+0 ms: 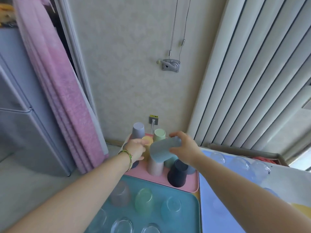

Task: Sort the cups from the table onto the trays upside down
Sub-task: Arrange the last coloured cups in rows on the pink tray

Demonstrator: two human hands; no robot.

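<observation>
Fingers point(176, 134) around ribbed grey-blue cup point(161, 149) (tilted)

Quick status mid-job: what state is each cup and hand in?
Grey-blue ribbed plastic cup: tilted sideways, held by right hand above pink tray.
Yellow plastic cup: on pink tray, gripped by left hand.
Dark navy cup: upside down on pink tray.
Pale pink ribbed cup: upside down on pink tray.
Green-tinted glass: upside down on blue tray.

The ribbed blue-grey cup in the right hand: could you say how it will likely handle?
The ribbed cup probably stays stiff: the right hand grips it with no visible dent. Its ridges likely resist slipping. Set on its side, its round tapered wall would probably roll.
</observation>
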